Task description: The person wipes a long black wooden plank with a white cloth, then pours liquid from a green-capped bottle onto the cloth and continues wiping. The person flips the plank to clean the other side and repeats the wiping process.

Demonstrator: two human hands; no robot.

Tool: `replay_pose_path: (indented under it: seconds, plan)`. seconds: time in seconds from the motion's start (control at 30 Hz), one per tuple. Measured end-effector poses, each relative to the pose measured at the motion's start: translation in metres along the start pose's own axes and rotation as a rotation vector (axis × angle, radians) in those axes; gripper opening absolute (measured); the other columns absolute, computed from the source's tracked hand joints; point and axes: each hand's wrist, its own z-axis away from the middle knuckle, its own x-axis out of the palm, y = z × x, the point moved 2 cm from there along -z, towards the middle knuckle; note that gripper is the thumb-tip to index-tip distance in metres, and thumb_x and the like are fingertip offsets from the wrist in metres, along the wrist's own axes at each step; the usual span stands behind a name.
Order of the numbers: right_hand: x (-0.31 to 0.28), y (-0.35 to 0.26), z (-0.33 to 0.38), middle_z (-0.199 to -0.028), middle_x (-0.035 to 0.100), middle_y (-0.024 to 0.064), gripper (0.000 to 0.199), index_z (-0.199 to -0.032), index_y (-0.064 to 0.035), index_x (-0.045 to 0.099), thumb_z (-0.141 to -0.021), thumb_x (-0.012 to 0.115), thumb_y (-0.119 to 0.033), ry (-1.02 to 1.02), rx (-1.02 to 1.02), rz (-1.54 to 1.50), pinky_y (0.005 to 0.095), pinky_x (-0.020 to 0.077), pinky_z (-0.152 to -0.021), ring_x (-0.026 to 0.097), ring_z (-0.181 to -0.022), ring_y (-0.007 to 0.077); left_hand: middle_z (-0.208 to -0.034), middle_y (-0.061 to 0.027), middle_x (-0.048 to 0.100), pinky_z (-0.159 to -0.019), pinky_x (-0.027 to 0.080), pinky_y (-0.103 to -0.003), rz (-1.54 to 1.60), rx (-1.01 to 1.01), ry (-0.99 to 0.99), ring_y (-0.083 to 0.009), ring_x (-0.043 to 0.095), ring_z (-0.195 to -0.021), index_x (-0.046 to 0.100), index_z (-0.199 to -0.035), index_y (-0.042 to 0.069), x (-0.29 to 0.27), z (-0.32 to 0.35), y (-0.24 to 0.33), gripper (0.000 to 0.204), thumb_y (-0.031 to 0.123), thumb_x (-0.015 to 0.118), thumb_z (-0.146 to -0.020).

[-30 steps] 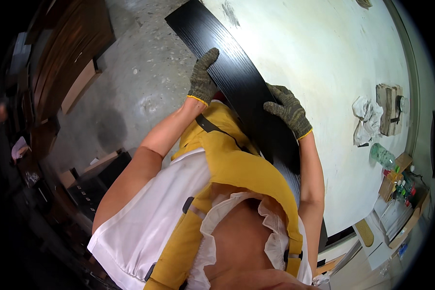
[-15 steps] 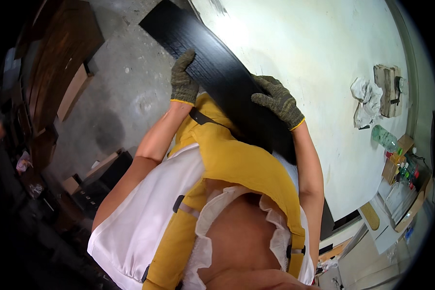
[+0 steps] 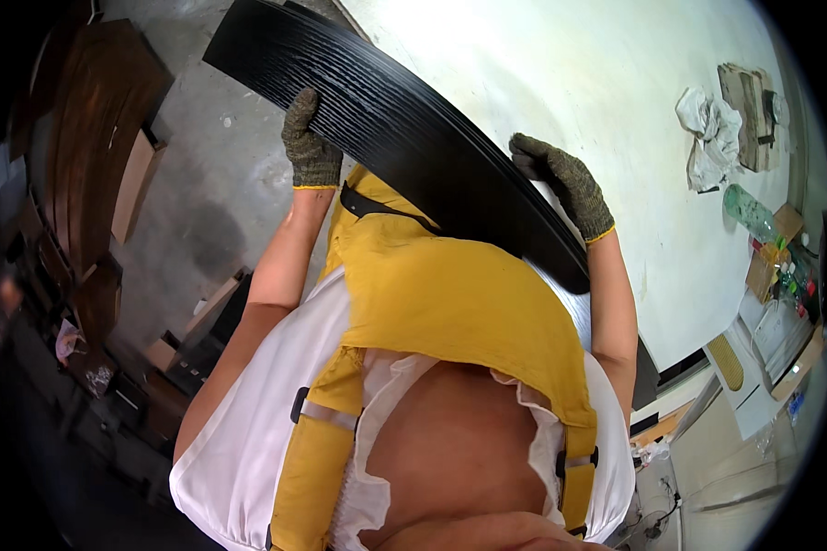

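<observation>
A long black board with a ribbed, wood-grain face [image 3: 377, 115] slants across in front of my body, from the upper left down to the right. Thin parallel lines along its far edge suggest more than one board stacked together. My left hand [image 3: 311, 142], in a grey-green knit glove, grips the near edge, its thumb lying on top and the fingers hidden beneath. At the right, my gloved right hand [image 3: 568, 184] is spread beside the far edge, a pale gap showing between palm and board. Whether its fingertips touch the edge I cannot tell.
A white tabletop [image 3: 652, 230] fills the right. On it lie crumpled white cloth [image 3: 710, 138], a weathered block [image 3: 749, 115] and a green plastic bottle [image 3: 749, 211]. Brown wooden panels [image 3: 101, 129] stand at the left on the grey concrete floor [image 3: 207, 138].
The board has turned flatter and shifted left at its upper end, showing its layered edge. My left hand moved left with it. My right hand has come off the board's face to the right.
</observation>
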Motion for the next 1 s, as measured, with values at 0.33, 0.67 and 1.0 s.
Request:
replay_pose_path:
  seconds: [0.33,0.67,1.0]
  plan:
    - [-0.011,0.019,0.048,-0.126,0.067,0.0097,0.042,-0.128,-0.004,0.065,-0.099,0.057,-0.033,0.185,0.019,0.167,0.0327,0.0466,-0.102,0.063,-0.113,0.0184,-0.104,-0.0123,0.072,-0.087,0.059,-0.037,0.014,-0.032,-0.096,-0.0241,0.07,-0.093,0.069,-0.104,0.001,-0.009,-0.004,-0.01,0.022,0.01,0.071,-0.084]
    - [-0.01,0.018,0.058,-0.133,0.062,0.0148,0.046,-0.132,0.0013,0.06,-0.101,0.052,-0.032,0.121,-0.009,0.35,0.0341,0.0421,-0.107,0.059,-0.121,0.023,-0.112,-0.0142,0.071,-0.094,0.055,-0.043,0.116,-0.036,-0.095,-0.0294,0.068,-0.101,0.069,-0.11,0.0,0.001,-0.046,0.026,0.027,0.016,0.071,-0.087]
    - [0.005,-0.007,0.044,-0.127,0.066,0.0121,0.043,-0.13,-0.0047,0.063,-0.098,0.056,-0.032,0.078,0.007,0.363,0.0337,0.0427,-0.106,0.059,-0.12,0.0233,-0.118,-0.0196,0.069,-0.098,0.053,-0.049,0.144,-0.037,-0.182,-0.0362,0.066,-0.106,0.065,-0.116,-0.003,-0.024,-0.072,0.057,0.037,0.018,0.068,-0.086]
